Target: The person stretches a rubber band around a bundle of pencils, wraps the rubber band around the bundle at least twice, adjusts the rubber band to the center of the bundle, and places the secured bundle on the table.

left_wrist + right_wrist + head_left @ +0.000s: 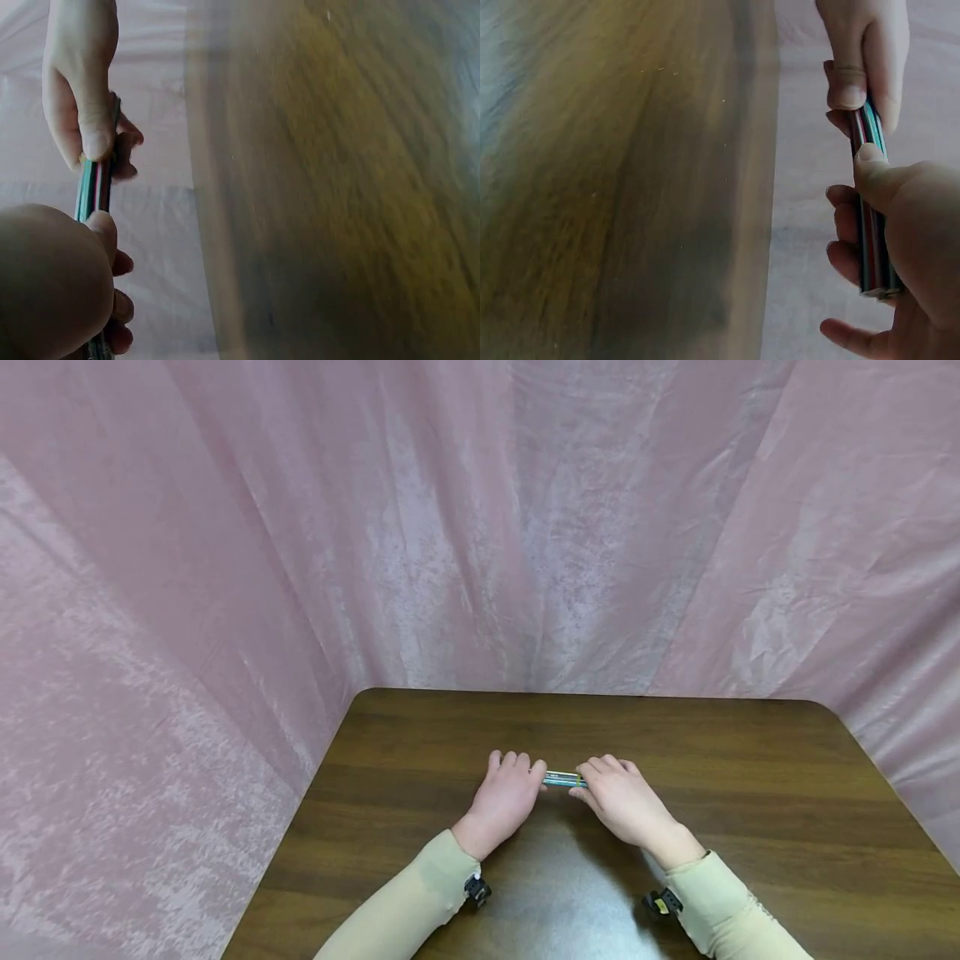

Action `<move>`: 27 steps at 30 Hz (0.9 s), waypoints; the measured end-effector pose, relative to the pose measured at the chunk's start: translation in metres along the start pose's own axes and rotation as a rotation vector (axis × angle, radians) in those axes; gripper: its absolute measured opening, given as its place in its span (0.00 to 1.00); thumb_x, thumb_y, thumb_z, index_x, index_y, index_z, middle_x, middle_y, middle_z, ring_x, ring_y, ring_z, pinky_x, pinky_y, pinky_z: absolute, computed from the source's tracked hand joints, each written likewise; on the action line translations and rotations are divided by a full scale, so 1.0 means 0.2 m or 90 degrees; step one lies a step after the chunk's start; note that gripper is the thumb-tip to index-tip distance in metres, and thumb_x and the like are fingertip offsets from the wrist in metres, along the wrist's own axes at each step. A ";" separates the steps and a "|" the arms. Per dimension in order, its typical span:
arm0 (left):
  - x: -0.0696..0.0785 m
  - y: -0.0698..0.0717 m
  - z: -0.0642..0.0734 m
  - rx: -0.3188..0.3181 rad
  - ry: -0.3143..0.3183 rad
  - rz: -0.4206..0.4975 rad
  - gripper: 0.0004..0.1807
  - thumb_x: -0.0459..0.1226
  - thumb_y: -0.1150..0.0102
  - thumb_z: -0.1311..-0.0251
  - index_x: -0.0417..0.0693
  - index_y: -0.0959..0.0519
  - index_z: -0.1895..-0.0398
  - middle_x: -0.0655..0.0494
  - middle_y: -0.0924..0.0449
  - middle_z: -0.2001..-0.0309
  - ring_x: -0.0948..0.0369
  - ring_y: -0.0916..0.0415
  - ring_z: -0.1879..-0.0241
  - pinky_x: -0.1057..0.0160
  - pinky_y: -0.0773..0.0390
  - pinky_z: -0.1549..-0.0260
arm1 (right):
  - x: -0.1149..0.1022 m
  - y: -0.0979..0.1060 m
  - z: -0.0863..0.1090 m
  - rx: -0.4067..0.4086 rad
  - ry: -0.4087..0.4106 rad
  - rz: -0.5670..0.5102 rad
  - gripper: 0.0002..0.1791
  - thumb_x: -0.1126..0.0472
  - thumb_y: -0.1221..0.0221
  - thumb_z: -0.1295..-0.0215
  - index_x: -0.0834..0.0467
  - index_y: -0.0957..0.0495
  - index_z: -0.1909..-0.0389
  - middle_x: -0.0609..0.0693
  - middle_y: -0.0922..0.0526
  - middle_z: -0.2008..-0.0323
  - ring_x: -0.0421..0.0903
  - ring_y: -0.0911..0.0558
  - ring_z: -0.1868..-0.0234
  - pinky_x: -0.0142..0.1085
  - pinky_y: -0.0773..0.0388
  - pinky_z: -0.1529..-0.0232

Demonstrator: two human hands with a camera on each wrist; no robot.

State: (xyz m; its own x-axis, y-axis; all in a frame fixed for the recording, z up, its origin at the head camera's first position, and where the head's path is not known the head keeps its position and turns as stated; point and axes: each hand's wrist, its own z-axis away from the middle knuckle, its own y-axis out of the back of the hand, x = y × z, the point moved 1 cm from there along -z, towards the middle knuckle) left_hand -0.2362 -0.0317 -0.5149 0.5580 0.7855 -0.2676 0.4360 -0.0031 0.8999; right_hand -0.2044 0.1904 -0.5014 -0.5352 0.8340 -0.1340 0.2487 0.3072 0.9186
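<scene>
A slim bundle of pencils (561,779), teal, dark and red along its sides, stretches between both hands above the table. My left hand (504,797) grips one end; in the left wrist view its thumb lies along the bundle (96,184) and its fingers curl beneath. My right hand (626,802) holds the other end between thumb and fingers, near a thin yellowish band around the pencils. In the right wrist view, the flat pencil ends (879,291) stick out past the right palm. A short middle stretch shows between the hands; the rest is covered.
The brown wooden table (420,727) has rounded far corners. Pink velvety curtain (465,527) hangs behind it and at both sides. Small black devices sit at the left cuff (477,890) and right cuff (663,902).
</scene>
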 end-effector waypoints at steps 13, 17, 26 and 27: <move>0.05 -0.05 0.01 0.013 -0.014 0.003 0.15 0.54 0.34 0.30 0.55 0.23 0.57 0.58 0.21 0.64 0.57 0.24 0.61 0.55 0.31 0.58 | 0.00 -0.06 0.02 -0.039 0.013 -0.028 0.15 0.55 0.32 0.26 0.58 0.19 0.47 0.47 0.18 0.56 0.49 0.20 0.54 0.54 0.22 0.50; 0.06 -0.05 0.00 0.012 -0.021 -0.005 0.16 0.55 0.34 0.31 0.56 0.22 0.57 0.59 0.20 0.64 0.58 0.24 0.61 0.57 0.34 0.60 | 0.01 -0.08 0.03 -0.051 0.016 -0.047 0.18 0.56 0.33 0.26 0.60 0.19 0.42 0.48 0.16 0.54 0.50 0.20 0.53 0.54 0.22 0.49; 0.06 -0.08 0.00 -0.009 -0.039 0.020 0.16 0.55 0.38 0.29 0.55 0.22 0.57 0.58 0.19 0.62 0.57 0.23 0.60 0.57 0.33 0.61 | 0.06 -0.11 0.06 -0.081 -0.003 -0.117 0.28 0.54 0.36 0.22 0.61 0.26 0.28 0.52 0.15 0.44 0.54 0.19 0.43 0.57 0.23 0.43; 0.05 -0.09 0.01 -0.018 -0.035 0.029 0.15 0.55 0.39 0.28 0.55 0.22 0.57 0.58 0.19 0.62 0.57 0.23 0.60 0.57 0.33 0.61 | 0.07 -0.11 0.06 -0.080 -0.007 -0.120 0.29 0.53 0.36 0.22 0.61 0.26 0.27 0.52 0.15 0.44 0.54 0.19 0.42 0.57 0.24 0.42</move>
State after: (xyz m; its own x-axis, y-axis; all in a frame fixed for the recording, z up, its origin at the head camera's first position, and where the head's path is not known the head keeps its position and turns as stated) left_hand -0.2377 -0.0249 -0.5334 0.6152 0.7498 -0.2436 0.3889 -0.0199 0.9211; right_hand -0.2071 0.2001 -0.5280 -0.5538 0.7722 -0.3115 0.0417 0.3994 0.9158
